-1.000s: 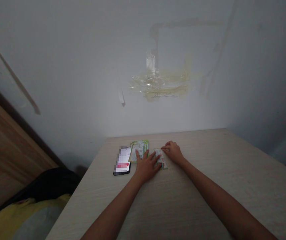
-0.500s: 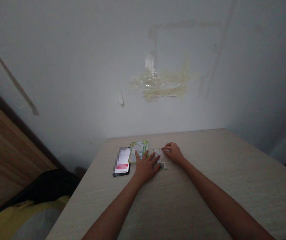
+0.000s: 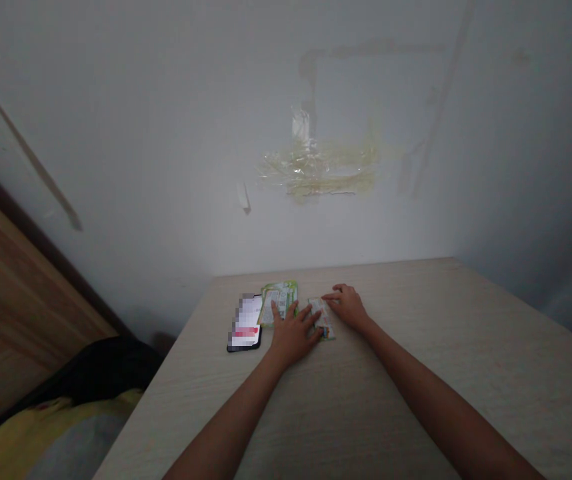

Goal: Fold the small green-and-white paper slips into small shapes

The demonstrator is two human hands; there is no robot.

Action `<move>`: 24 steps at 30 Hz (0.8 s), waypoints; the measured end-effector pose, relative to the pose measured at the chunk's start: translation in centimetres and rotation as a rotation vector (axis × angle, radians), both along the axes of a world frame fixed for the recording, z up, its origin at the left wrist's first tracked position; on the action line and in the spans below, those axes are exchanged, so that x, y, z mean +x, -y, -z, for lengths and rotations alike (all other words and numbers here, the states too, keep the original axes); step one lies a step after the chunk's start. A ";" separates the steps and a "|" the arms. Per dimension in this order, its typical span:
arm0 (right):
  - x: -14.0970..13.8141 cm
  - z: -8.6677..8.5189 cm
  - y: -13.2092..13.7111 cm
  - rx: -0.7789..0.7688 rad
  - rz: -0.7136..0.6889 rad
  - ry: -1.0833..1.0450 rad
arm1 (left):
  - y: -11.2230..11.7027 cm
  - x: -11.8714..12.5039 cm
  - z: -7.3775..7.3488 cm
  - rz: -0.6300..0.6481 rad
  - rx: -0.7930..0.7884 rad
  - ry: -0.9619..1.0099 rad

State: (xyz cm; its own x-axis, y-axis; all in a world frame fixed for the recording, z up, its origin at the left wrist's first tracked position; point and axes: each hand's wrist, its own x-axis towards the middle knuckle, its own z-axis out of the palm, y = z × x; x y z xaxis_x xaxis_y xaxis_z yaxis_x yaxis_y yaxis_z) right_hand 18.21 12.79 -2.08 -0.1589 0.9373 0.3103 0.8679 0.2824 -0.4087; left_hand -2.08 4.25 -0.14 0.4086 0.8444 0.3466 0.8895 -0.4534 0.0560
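The head camera looks down over the tabletop [image 3: 426, 307].

Printed paper is set against pale wood grain and matt paint.
A fine-streaked, matt wood look is seen on the table [image 3: 391, 380]; whether it is solid wood or laminate cannot be told. The cards [image 3: 286, 293] and the slip [image 3: 329, 332] are printed, and paper or thin card is suggested. The phone [image 3: 249, 327] is fronted by a smooth, glassy screen. The wall [image 3: 166, 133] is finished flat, broken by wrinkled, glossy clear tape [image 3: 301, 127]. Bolder wood grain is shown by the panel [image 3: 6, 280], soft matt folds by the cloth [image 3: 21, 437].
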 end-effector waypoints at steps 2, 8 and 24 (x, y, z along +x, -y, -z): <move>-0.1 -0.1 0.1 -0.011 0.011 0.018 | 0.0 0.0 0.0 0.000 0.000 0.000; -0.2 -0.2 0.5 0.015 -0.011 0.031 | 0.0 0.0 0.0 0.002 0.009 0.001; 1.1 0.6 -0.2 0.051 -0.233 -0.147 | 0.2 0.0 -0.2 -0.002 0.007 -0.012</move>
